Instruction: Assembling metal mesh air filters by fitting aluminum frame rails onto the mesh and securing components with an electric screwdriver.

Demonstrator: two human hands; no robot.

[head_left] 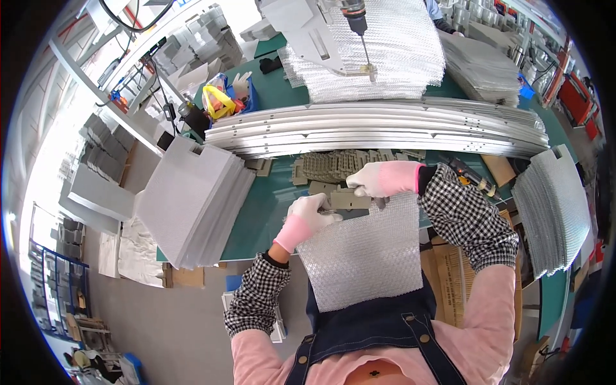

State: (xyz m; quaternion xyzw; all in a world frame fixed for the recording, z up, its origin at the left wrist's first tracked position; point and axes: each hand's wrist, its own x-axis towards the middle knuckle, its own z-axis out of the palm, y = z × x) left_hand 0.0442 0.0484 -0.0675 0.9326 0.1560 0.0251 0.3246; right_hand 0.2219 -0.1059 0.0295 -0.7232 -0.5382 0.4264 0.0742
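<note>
A silvery textured sheet (366, 260) with a notched upper edge hangs over the table's front edge, against my apron. My left hand (309, 219), in a white and pink glove, is closed on its upper left corner. At the notch is a flat grey-green plastic piece (350, 200). My gloved right hand (380, 179) has its fingers closed around the upper right of that piece; its fingertips are partly hidden. Just beyond both hands lies a pile of similar grey-green plastic pieces (333, 165) on the green table (266, 200).
Long white metal profiles (378, 128) lie stacked across the table. Leaning sheet stacks stand at left (192, 199) and right (553, 208). A power screwdriver (473, 176) lies right of my right hand. A hanging driver (356, 22) is above a large sheet pile (398, 58).
</note>
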